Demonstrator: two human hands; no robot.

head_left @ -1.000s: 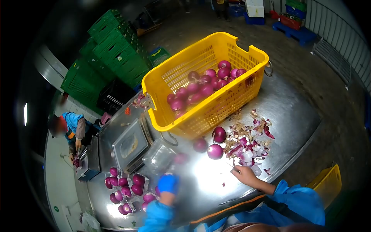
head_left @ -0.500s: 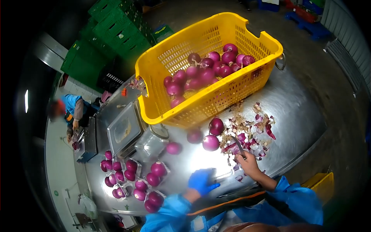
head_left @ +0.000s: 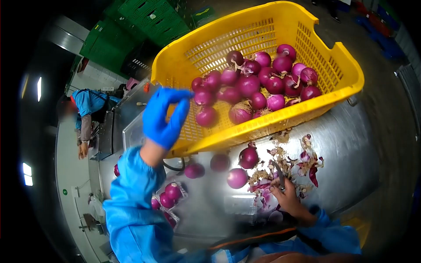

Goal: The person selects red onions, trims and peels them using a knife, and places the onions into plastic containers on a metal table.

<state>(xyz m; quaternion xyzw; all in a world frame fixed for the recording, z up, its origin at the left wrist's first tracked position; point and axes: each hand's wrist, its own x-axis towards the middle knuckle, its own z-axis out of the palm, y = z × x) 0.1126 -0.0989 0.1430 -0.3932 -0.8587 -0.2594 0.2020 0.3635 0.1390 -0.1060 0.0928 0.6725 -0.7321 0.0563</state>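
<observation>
My left hand (head_left: 164, 118), in a blue glove, is raised at the left end of a yellow plastic basket (head_left: 324, 100). Its fingers are curved and apart from the thumb, with nothing seen between them. Purple-red onions (head_left: 248, 86) lie in the basket. Bare, my right hand (head_left: 289, 199) grips a small knife (head_left: 278, 171) whose dark curved blade points up and left, over a heap of onion skins (head_left: 263, 186). Left of the skins, an unpeeled onion (head_left: 248, 158) and a smooth peeled onion (head_left: 237, 178) rest on the metal table (head_left: 346, 140).
Clear trays of onions (head_left: 170, 195) stand at the table's left, partly behind my left sleeve. More loose onions (head_left: 194, 170) lie below the basket. Green crates (head_left: 153, 22) are stacked at the back. A co-worker in blue (head_left: 90, 103) stands at far left.
My left hand has risen from the table's near edge to the basket's left end. My right hand keeps the knife over the skins. The view has shifted, and the basket looks nearer.
</observation>
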